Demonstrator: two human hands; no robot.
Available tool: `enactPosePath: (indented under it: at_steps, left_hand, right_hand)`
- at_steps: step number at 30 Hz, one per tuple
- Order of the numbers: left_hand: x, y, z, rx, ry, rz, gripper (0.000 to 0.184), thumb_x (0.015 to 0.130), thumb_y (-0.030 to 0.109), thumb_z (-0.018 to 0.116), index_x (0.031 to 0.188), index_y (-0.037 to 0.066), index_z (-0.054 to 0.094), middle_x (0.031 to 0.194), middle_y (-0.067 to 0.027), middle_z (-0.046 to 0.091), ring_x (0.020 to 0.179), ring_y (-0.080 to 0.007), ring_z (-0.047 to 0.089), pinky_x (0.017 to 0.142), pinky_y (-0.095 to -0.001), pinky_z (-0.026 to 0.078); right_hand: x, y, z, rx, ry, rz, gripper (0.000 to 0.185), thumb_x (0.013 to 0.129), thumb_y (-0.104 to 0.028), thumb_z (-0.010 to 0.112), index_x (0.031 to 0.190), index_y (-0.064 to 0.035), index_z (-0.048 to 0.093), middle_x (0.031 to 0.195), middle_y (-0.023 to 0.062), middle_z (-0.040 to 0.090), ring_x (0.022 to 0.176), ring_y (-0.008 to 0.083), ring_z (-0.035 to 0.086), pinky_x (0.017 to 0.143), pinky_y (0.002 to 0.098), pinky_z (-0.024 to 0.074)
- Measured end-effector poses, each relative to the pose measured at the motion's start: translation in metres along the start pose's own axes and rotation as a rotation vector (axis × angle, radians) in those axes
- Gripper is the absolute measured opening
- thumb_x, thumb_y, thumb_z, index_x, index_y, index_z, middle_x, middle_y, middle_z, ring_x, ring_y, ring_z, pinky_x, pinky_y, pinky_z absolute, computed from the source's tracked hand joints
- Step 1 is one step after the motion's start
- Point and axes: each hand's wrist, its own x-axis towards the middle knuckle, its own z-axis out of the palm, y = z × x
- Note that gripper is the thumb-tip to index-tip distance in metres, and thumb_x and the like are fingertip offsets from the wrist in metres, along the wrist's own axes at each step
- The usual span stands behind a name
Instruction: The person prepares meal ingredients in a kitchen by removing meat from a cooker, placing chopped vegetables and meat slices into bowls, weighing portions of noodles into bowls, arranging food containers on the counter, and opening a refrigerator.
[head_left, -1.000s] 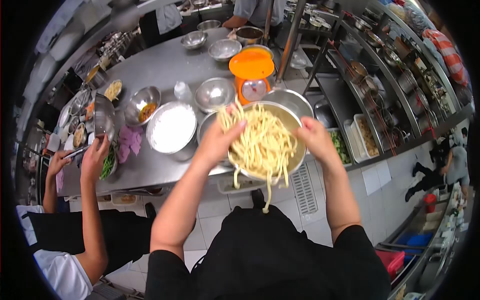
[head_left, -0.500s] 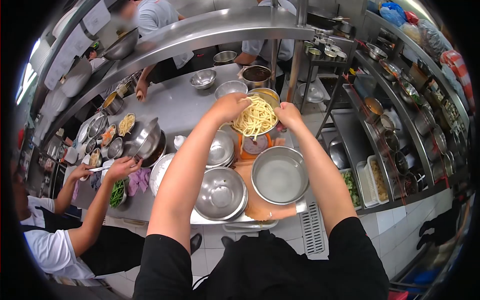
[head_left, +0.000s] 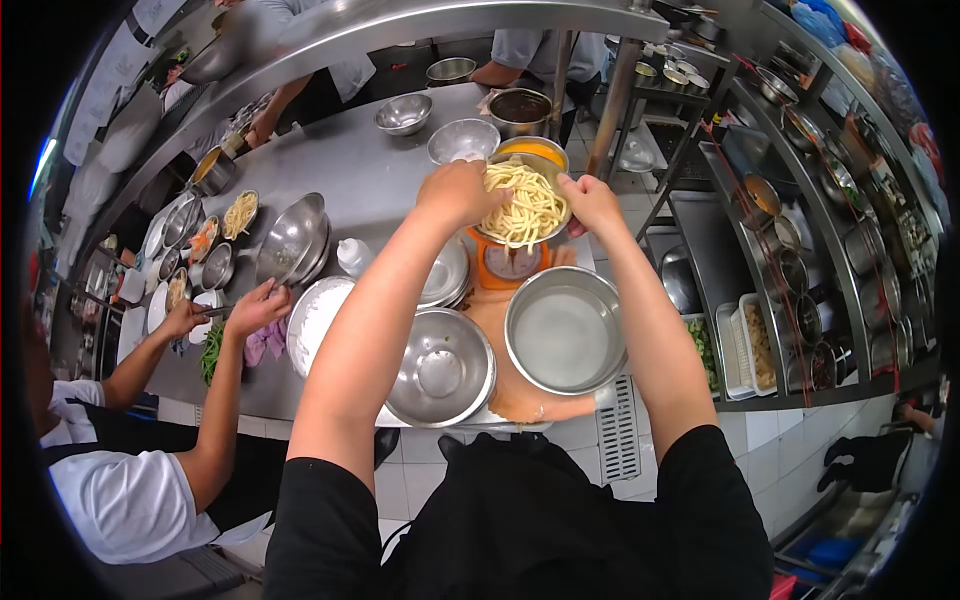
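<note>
Thick pale noodles (head_left: 528,203) are heaped in a metal bowl (head_left: 556,236) above an orange dial scale (head_left: 512,262); I cannot tell whether the bowl rests on it. My left hand (head_left: 455,194) is closed at the bowl's left side, its fingertips partly hidden against the noodles. On the opposite rim, my right hand (head_left: 592,205) grips the bowl with the thumb on top. Just behind is a metal container with orange contents (head_left: 535,149). Nearer me stand a wide pot of cloudy water (head_left: 565,328) and a stack of steel bowls (head_left: 440,370).
On the left, a co-worker's hands (head_left: 255,307) hold a utensil near steel bowls (head_left: 295,240). A steel shelf (head_left: 400,45) crosses overhead. A pot of dark sauce (head_left: 520,108) stands at the back. Racks of pans (head_left: 790,270) line the right side.
The view has shifted slightly. Both my hands remain at the noodle bowl, and more of the orange contents behind it shows. The co-worker's utensil and hands have moved slightly.
</note>
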Motion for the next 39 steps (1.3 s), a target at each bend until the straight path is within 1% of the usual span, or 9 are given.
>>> enactPosePath:
  at_steps: [6,16,21,23,26,30,34,36,39]
  left_hand:
    - [-0.003,0.002,-0.006,0.055,-0.122,0.019,0.056,0.081,0.048,0.067,0.114,0.002,0.064,0.112,-0.0179,0.067,0.106,-0.0312,0.064,0.090,-0.0415,0.050]
    - [0.027,-0.006,0.009,-0.163,-0.138,-0.040,0.035,0.087,0.020,0.052,0.111,-0.003,0.063,0.109,-0.0238,0.066,0.105,-0.0372,0.062,0.093,-0.0450,0.047]
    - [0.050,0.001,-0.017,-0.419,0.128,0.225,0.035,0.089,0.021,0.049,0.109,-0.005,0.061,0.106,-0.0282,0.064,0.105,-0.0425,0.059,0.094,-0.0462,0.045]
    - [0.064,0.005,-0.018,-0.416,0.224,0.248,0.029,0.090,0.019,0.047,0.103,-0.003,0.060,0.094,-0.0204,0.066,0.091,-0.0309,0.064,0.083,-0.0396,0.048]
    - [0.068,0.022,-0.038,-0.952,0.223,0.151,0.029,0.093,0.023,0.048,0.107,0.001,0.062,0.097,-0.0090,0.065,0.088,-0.0180,0.060,0.080,-0.0325,0.048]
    - [0.076,0.044,-0.081,-1.698,0.072,0.097,0.037,0.098,0.018,0.036,0.113,-0.010,0.054,0.109,-0.0226,0.063,0.092,-0.0304,0.066,0.069,-0.0401,0.054]
    - [0.092,0.050,-0.103,-1.984,0.142,0.060,0.036,0.100,0.027,0.040,0.107,-0.004,0.056,0.090,-0.0173,0.063,0.073,-0.0261,0.063,0.056,-0.0346,0.051]
    - [0.109,0.038,-0.100,-2.495,-0.055,0.210,0.026,0.096,0.026,0.046,0.090,0.003,0.057,0.072,-0.0082,0.057,0.054,-0.0168,0.050,0.046,-0.0266,0.041]
    - [0.125,0.034,-0.105,-2.670,0.059,0.294,0.023,0.094,0.026,0.050,0.079,0.008,0.053,0.064,-0.0034,0.050,0.046,-0.0112,0.035,0.041,-0.0233,0.030]
  right_hand:
    - [0.005,-0.002,0.000,-0.067,0.063,-0.012,0.047,0.089,-0.048,0.060,0.073,-0.0060,0.047,0.061,0.0089,0.061,0.043,0.0186,0.059,0.039,0.0323,0.0480]
    - [0.003,0.000,0.002,-0.084,0.067,-0.084,0.021,0.082,-0.022,0.058,0.079,-0.0043,0.047,0.066,0.0118,0.062,0.048,0.0215,0.062,0.043,0.0346,0.0508]
    - [-0.005,-0.006,0.002,-0.110,0.027,-0.079,0.016,0.082,-0.017,0.055,0.083,-0.0022,0.050,0.072,0.0146,0.064,0.054,0.0224,0.065,0.043,0.0359,0.0517]
    - [-0.008,-0.010,0.001,-0.123,0.035,-0.083,0.018,0.082,-0.018,0.056,0.087,-0.0005,0.052,0.073,0.0155,0.065,0.054,0.0236,0.065,0.045,0.0366,0.0522]
    - [-0.005,-0.008,0.003,-0.133,0.049,-0.058,0.022,0.082,-0.019,0.056,0.092,0.0006,0.055,0.076,0.0176,0.066,0.056,0.0263,0.066,0.049,0.0383,0.0530]
    - [-0.010,-0.012,0.002,-0.185,0.081,-0.051,0.025,0.082,-0.021,0.055,0.095,0.0009,0.057,0.080,0.0205,0.067,0.059,0.0300,0.067,0.056,0.0408,0.0534]
    - [-0.010,-0.009,0.003,-0.187,0.104,-0.056,0.026,0.082,-0.022,0.056,0.093,0.0011,0.057,0.081,0.0220,0.067,0.062,0.0318,0.067,0.059,0.0423,0.0531]
    - [-0.007,-0.003,0.004,-0.186,0.115,-0.070,0.025,0.082,-0.023,0.056,0.092,0.0011,0.056,0.081,0.0223,0.066,0.062,0.0323,0.067,0.059,0.0425,0.0527]
    - [-0.002,0.005,0.004,-0.190,0.132,-0.082,0.025,0.082,-0.023,0.057,0.089,0.0008,0.055,0.080,0.0226,0.066,0.062,0.0328,0.066,0.059,0.0428,0.0521]
